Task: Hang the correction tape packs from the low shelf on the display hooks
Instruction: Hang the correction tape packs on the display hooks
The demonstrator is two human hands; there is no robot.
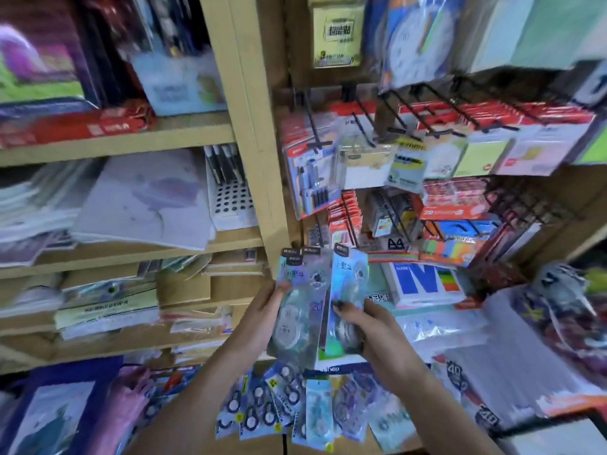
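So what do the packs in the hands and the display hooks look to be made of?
Packs in the left hand and right hand: glossy card with holographic sheen under clear plastic blisters, judging by highlights. Display hooks: thin black wire, probably coated metal.

We are facing pale wooden shelving (184, 136) stacked with stationery, black wire display hooks (410, 110) lining the right bay.

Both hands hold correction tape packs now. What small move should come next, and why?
Probably lift the single pack in the right hand toward the black hooks just above. It is already apart from the stack in the left hand, with its hang tab uppermost. More packs wait on the low shelf.
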